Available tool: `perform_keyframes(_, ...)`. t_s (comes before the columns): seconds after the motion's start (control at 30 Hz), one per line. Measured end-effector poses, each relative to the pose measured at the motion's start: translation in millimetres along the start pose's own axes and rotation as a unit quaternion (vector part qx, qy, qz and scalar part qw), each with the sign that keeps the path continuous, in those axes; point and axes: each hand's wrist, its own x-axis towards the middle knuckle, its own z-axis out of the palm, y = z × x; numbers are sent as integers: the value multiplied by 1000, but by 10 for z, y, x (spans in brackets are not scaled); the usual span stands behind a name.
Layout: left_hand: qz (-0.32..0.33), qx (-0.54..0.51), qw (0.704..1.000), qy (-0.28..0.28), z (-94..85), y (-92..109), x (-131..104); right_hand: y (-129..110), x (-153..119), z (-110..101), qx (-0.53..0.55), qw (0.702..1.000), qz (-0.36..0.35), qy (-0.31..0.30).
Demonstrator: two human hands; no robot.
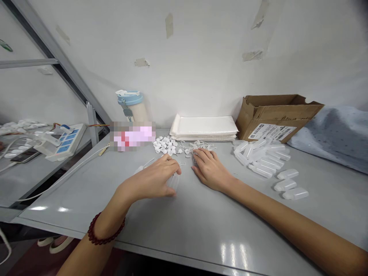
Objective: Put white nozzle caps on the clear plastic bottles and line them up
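Note:
My left hand [153, 174] is closed around a small translucent plastic bottle [174, 181], held upright just over or on the grey table. The fingers cover much of it. Behind that hand, part of another clear piece with a thin white stem [148, 162] shows on the table. My right hand [209, 168] reaches to a pile of thin, bent white plastic pieces [201, 145]. Its fingers are stretched over the near edge of the pile, thumb apart. Small white caps [165, 145] lie heaped to the left of that pile.
Many translucent bottles [261, 157] lie at the right. Behind them stands an open cardboard box [276, 115], beside a stack of white padded envelopes [205, 128]. A blue-lidded tumbler [130, 105] and a pink packet [132, 137] are at the left back. A white cable [69, 172] crosses the left side.

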Motion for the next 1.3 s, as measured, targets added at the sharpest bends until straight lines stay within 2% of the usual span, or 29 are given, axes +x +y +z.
perform_keyframes(0.67, 25, -13, 999, 24, 13, -24, 0, 21, -23, -1, 45, 997, -13, 64)
perform_keyframes(0.73, 29, -31, 998, 51, 14, -21, 20, 20, -33, 8, 50, 996, -8, 77)
perform_keyframes(0.9, 18, -39, 984, 174, 98, -58, 180, 94, -19, -9, 60, 990, 19, 128)
perform_keyframes(0.97, 31, -25, 981, 192, 153, -81, 251, 214, -14, -93, 57, 987, 29, 150)
perform_keyframes(1.07, 53, -13, 982, 180, 213, -71, 310, 491, -89, -324, 47, 980, 54, 188)
perform_keyframes(1.2, 89, 11, 987, 132, 248, 29, 329, 851, -420, -679, 26, 950, 154, 269)
perform_keyframes(1.3, 97, 32, 988, 112, 276, 97, 371, 1009, -719, -879, 11, 932, 239, 274)
